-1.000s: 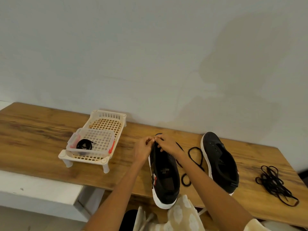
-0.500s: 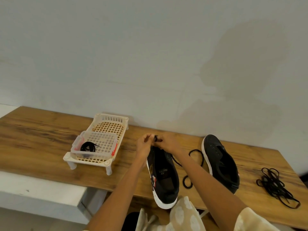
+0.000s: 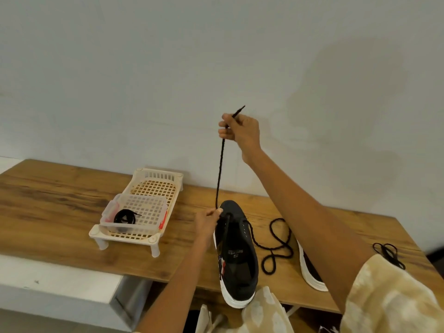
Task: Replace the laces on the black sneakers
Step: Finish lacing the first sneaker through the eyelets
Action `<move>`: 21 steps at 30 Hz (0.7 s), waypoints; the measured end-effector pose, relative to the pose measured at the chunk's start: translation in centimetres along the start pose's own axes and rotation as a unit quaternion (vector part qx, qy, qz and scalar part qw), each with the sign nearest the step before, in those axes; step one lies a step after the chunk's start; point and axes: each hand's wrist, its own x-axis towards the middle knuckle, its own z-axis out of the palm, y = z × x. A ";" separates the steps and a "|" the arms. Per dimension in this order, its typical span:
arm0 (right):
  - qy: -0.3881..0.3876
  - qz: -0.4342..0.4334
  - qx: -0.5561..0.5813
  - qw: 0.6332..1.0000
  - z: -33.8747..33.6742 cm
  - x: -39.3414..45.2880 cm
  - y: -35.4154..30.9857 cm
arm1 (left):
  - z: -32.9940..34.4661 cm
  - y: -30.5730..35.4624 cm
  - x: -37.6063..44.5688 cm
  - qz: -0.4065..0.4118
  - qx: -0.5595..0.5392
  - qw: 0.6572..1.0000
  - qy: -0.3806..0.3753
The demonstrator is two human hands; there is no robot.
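Observation:
A black sneaker with a white sole (image 3: 236, 258) lies on the wooden table (image 3: 55, 212), toe pointing away from me. My left hand (image 3: 207, 223) pinches its left side near the toe eyelets. My right hand (image 3: 241, 132) is raised high above the shoe, shut on the end of a black lace (image 3: 219, 171) that runs taut down to the toe. The lace's other part loops on the table (image 3: 276, 248) right of the shoe. The second black sneaker (image 3: 310, 270) lies further right, mostly hidden behind my right forearm.
A cream plastic basket on legs (image 3: 156, 181) stands at the left, holding a clear box (image 3: 141, 212) with a coiled black lace (image 3: 125, 216). A pile of black laces (image 3: 389, 255) lies at the table's right end. A pale wall rises right behind the table.
My right hand has risen from the shoe's toe to well above it, drawing the lace up taut. My left hand stayed at the toe eyelets.

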 end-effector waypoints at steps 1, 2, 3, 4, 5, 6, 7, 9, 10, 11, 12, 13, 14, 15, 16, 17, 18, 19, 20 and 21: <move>-0.025 0.016 -0.062 0.998 -0.6 -0.5 0.8 | 0.0 0.6 -0.1 -0.023 -0.047 0.998 0.019; -0.061 0.030 -0.169 0.983 -1.4 -1.1 2.2 | 0.0 1.4 0.0 -0.023 -0.068 0.997 0.032; -0.105 0.039 -0.297 0.948 -2.2 -2.0 3.8 | 0.1 2.5 -0.1 -0.002 -0.082 0.996 0.039; -0.152 0.049 -0.402 0.902 -2.9 -2.8 5.5 | 0.0 3.6 -0.1 0.027 -0.094 0.994 0.040; -0.192 0.066 -0.461 0.864 -3.6 -3.8 7.0 | 0.0 5.1 -0.3 0.054 -0.109 0.992 0.038; -0.218 0.090 -0.478 0.846 -4.0 -4.6 8.3 | -0.1 6.4 -0.5 0.074 -0.123 0.989 0.031; -0.235 0.114 -0.473 0.842 -4.1 -5.3 9.3 | -0.2 7.6 -0.8 0.090 -0.128 0.987 0.027; -0.254 0.139 -0.458 0.840 -4.1 -6.3 10.2 | -0.3 9.3 -0.9 0.120 -0.104 0.987 0.026; -0.252 0.143 -0.450 0.845 -4.0 -6.5 10.4 | -0.3 9.7 -0.9 0.128 -0.088 0.988 0.022; -0.242 0.142 -0.440 0.853 -3.9 -6.6 10.4 | -0.3 9.8 -1.0 0.127 -0.087 0.988 0.013; -0.228 0.135 -0.434 0.861 -3.8 -6.6 10.2 | -0.2 9.6 -1.0 0.126 -0.093 0.988 0.002; -0.215 0.124 -0.430 0.868 -3.7 -6.5 9.8 | -0.3 9.4 -1.2 0.125 -0.107 0.986 -0.008; -0.205 0.109 -0.422 0.876 -3.7 -6.3 9.4 | -0.4 8.9 -1.3 0.122 -0.124 0.985 -0.009; -0.201 0.095 -0.411 0.884 -3.8 -6.0 9.0 | -0.6 8.3 -1.5 0.117 -0.142 0.983 -0.006; -0.203 0.083 -0.405 0.887 -3.9 -5.7 8.6 | -0.8 7.6 -1.5 0.110 -0.158 0.981 0.004; -0.208 0.077 -0.400 0.889 -4.0 -5.5 8.3 | -1.0 6.8 -1.6 0.101 -0.169 0.980 0.015; -0.213 0.079 -0.396 0.890 -4.1 -5.4 8.1 | -1.2 6.2 -1.6 0.092 -0.174 0.980 0.020; -0.215 0.084 -0.388 0.893 -4.3 -5.3 8.1 | -1.3 5.7 -1.6 0.084 -0.173 0.981 0.014; -0.215 0.086 -0.381 0.895 -4.4 -5.4 8.2 | -1.4 5.4 -1.5 0.079 -0.168 0.983 -0.006; -0.213 0.088 -0.371 0.900 -4.5 -5.6 8.3 | -1.5 5.3 -1.4 0.076 -0.157 0.984 -0.037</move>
